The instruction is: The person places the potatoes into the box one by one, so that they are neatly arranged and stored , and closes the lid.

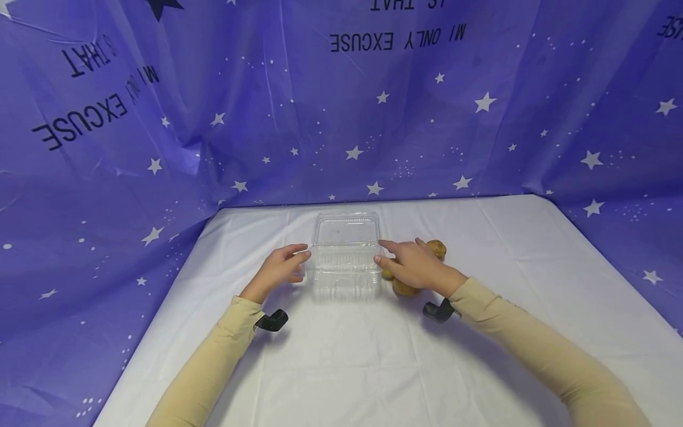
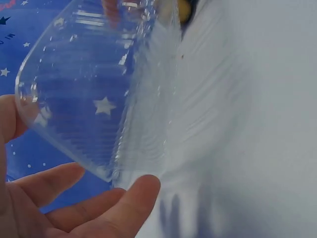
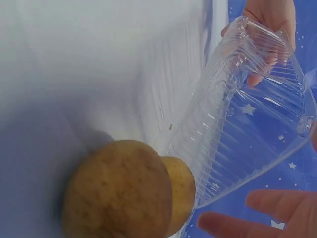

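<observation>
A clear plastic clamshell container [image 1: 345,258] stands on the white cloth, its lid [image 1: 347,230] raised at the back. My left hand [image 1: 280,267] is at its left side, with one fingertip overlapping the clear edge in the left wrist view and the other fingers spread. On the opposite side my right hand [image 1: 418,264] reaches over some potatoes, forefinger and thumb extended toward the container's right edge. Brown potatoes [image 3: 119,191] lie beneath that hand, with a yellower one [image 3: 179,196] behind, close against the container. The right hand partly hides them in the head view.
White cloth [image 1: 341,367] covers the table. Purple star-printed sheeting [image 1: 299,118] hangs behind and along both sides. Black wrist-worn pieces [image 1: 273,321] jut out below both sleeves, low over the cloth.
</observation>
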`<action>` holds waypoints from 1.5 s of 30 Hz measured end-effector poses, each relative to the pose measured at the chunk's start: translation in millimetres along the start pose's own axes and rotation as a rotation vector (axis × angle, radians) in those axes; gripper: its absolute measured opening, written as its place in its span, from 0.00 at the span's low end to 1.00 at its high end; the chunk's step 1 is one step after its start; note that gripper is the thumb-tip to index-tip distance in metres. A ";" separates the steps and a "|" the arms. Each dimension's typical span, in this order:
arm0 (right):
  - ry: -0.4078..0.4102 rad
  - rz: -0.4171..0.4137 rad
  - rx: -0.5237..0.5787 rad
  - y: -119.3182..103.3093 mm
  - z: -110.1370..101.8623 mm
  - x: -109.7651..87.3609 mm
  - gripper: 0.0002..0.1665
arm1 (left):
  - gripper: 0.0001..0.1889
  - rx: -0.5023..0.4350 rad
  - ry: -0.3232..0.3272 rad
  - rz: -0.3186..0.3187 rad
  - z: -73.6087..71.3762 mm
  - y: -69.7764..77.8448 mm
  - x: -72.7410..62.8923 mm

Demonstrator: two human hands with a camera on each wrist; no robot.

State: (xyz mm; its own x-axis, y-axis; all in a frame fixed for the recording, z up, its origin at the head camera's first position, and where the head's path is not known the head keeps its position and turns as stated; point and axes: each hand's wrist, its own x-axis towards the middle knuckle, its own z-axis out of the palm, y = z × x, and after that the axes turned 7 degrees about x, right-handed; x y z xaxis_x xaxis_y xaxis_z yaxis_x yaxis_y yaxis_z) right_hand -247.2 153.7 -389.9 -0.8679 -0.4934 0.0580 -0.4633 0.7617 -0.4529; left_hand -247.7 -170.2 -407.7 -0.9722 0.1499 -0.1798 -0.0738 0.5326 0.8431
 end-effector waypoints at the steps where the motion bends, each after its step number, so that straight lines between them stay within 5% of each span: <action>1: 0.000 -0.002 0.007 -0.5 0.6 -0.9 0.38 | 0.31 -0.021 0.000 -0.003 1.5 -0.8 -1.3; 20: 0.051 -0.135 0.017 3.4 11.5 -14.2 0.33 | 0.27 -0.200 0.034 0.066 18.4 -14.8 -19.8; 25: 0.070 -0.199 0.022 5.8 14.7 -18.1 0.32 | 0.26 -0.217 0.085 0.083 28.7 -23.7 -24.1; 45: 0.116 -0.171 0.100 8.9 33.0 -25.2 0.38 | 0.22 -0.215 0.242 0.172 48.0 -37.7 -24.0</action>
State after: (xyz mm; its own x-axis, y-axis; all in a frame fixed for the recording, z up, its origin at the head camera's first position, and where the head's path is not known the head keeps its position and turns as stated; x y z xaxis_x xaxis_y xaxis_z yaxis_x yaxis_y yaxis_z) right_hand -223.6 159.1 -424.7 -0.7958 -0.5557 0.2405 -0.5902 0.6233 -0.5130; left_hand -210.9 -153.9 -459.4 -0.9970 0.0069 0.0775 0.0755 0.3253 0.9426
